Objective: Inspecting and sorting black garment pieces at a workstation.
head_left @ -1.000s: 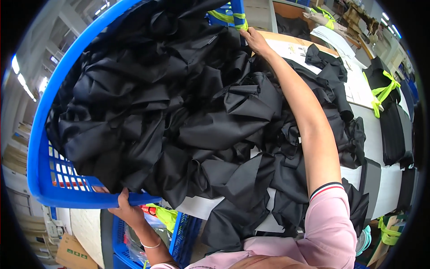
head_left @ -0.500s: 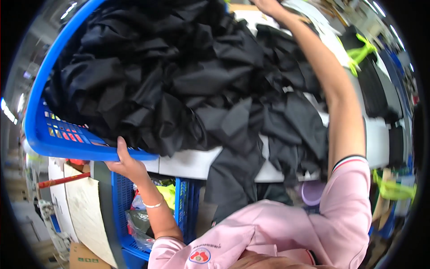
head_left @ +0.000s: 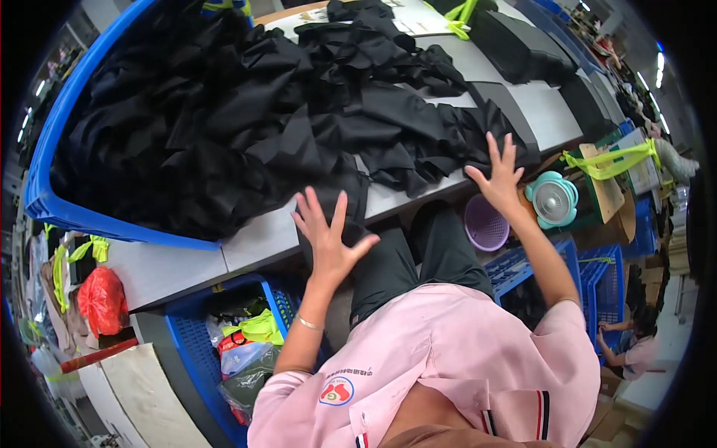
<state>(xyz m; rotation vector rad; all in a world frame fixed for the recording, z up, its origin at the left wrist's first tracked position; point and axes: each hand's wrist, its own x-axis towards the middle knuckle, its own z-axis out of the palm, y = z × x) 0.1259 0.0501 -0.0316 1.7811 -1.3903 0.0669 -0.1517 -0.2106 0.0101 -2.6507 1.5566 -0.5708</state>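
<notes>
**Both hands splayed over the black fabric heap at the table edge**

While the blue basket (head_left: 52,201) lies tipped on the grey table (head_left: 187,261), its load of black fabric pieces (head_left: 246,127) spills out of it and runs across the tabletop toward the right. The left hand (head_left: 328,239) is raised with all fingers spread wide, palm facing the table edge, holding nothing; it sits just in front of a black piece hanging over the near edge, and contact with that piece can't be told. A thin bracelet (head_left: 308,323) is on that wrist. The right hand (head_left: 499,175) is also flat and spread, fingers fanned, fingertips at or on the right end of the fabric pile near the table edge; nothing pinched or gripped.

Person wears a pink shirt (head_left: 463,358) and dark trousers. Under the table to the left: a blue crate (head_left: 187,313) with neon yellow-green straps and plastic bags inside, and a red bag (head_left: 101,299) further left. To the right, just below the right hand: a small purple basket (head_left: 485,224) and a teal desk fan (head_left: 553,200), side by side. Another blue crate (head_left: 523,261) sits beneath them. Far end of the table has white paper sheets and more black pieces tied with a neon yellow-green strap (head_left: 459,19). Another person in pink crouches at lower right (head_left: 635,343).
</notes>
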